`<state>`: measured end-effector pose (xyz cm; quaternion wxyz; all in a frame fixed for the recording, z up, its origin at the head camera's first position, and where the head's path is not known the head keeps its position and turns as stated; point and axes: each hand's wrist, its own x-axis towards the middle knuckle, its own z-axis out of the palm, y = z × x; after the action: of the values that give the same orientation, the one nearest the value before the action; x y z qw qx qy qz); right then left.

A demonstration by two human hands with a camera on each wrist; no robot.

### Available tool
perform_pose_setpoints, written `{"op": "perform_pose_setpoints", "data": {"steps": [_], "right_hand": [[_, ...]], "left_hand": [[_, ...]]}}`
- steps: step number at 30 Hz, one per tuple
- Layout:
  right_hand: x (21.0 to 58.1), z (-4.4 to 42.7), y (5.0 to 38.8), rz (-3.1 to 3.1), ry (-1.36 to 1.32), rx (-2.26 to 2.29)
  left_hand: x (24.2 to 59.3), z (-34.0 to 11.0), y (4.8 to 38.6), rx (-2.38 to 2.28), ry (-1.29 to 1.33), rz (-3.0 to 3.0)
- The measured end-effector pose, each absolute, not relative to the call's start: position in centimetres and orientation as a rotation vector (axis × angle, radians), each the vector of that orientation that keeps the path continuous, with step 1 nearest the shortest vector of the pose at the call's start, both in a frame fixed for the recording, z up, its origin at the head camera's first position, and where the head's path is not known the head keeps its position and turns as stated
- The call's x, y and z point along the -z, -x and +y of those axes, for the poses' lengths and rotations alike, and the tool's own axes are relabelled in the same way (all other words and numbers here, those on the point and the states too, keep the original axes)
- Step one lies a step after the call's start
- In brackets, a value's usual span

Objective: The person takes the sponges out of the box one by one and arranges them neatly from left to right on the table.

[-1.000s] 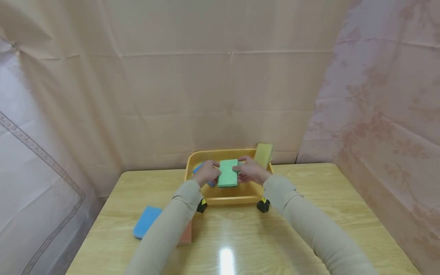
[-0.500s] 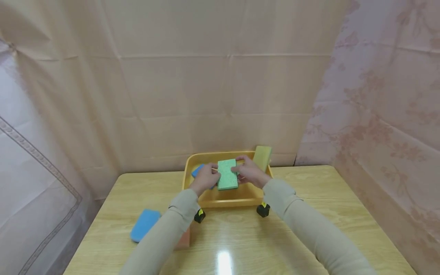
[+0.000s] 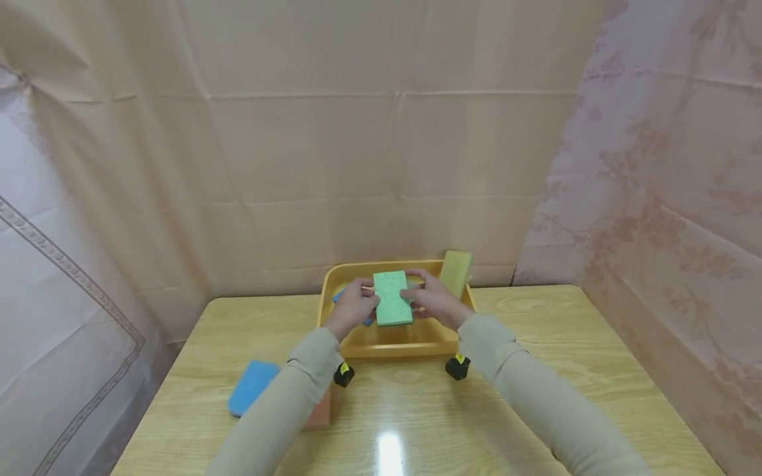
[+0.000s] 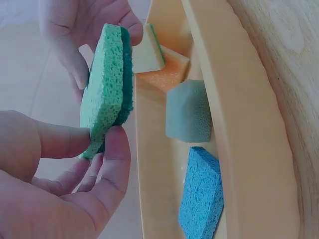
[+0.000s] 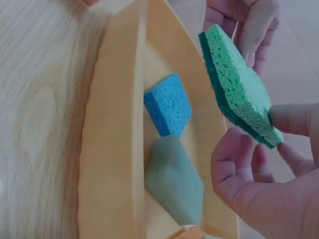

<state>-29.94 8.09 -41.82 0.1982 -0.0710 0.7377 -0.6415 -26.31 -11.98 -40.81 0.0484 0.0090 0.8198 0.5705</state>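
A light green sponge (image 3: pixel 393 298) with a darker green backing is held above the yellow bin (image 3: pixel 397 350). My left hand (image 3: pixel 354 305) pinches one side edge between thumb and fingers; my right hand (image 3: pixel 436 301) pinches the opposite edge. Seen from the left wrist, the green sponge (image 4: pixel 107 82) stands on edge between the two hands, its dark layer facing the bin. Inside the bin lie a blue sponge (image 4: pixel 202 194), a grey-green sponge (image 4: pixel 188 110) and an orange sponge (image 4: pixel 167 69). A yellow sponge (image 3: pixel 455 272) leans up at the bin's right back corner.
On the wooden table (image 3: pixel 524 370), left of the bin, lies a blue sponge (image 3: pixel 252 387), with a reddish sponge (image 3: pixel 320 411) partly under my left sleeve. Black feet (image 3: pixel 457 367) show at the bin's front corners. Curtains (image 3: pixel 381 145) hang behind the table.
The green sponge has tipped to show more of its broad face to the head camera. Both hands still hold its edges, with small shifts of the left hand.
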Motion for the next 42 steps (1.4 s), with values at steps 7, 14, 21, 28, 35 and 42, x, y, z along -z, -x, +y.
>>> {"op": "perform_pose_setpoints", "data": {"steps": [7,14,21,28,35,42], "right_hand": [[41.6,8.6,29.0,2.005,0.239,1.823],[41.9,8.9,28.4,1.990,0.226,1.833],[42.1,8.7,27.3,2.022,0.288,1.808],[41.9,8.6,26.9,2.019,0.294,1.823],[41.6,8.9,26.2,2.011,0.310,1.819],[41.6,9.2,25.4,2.026,0.323,1.838]], "left_hand": [[40.6,-12.1,25.8,-1.677,-0.032,2.585],[40.5,-12.2,24.9,-1.708,-0.098,2.534],[40.6,-12.9,24.0,-1.692,-0.152,2.471],[40.6,-13.3,23.4,-1.731,-0.167,2.453],[40.6,-13.2,22.5,-1.801,-0.146,2.403],[40.9,-13.0,22.0,-1.860,-0.181,2.350]]}}
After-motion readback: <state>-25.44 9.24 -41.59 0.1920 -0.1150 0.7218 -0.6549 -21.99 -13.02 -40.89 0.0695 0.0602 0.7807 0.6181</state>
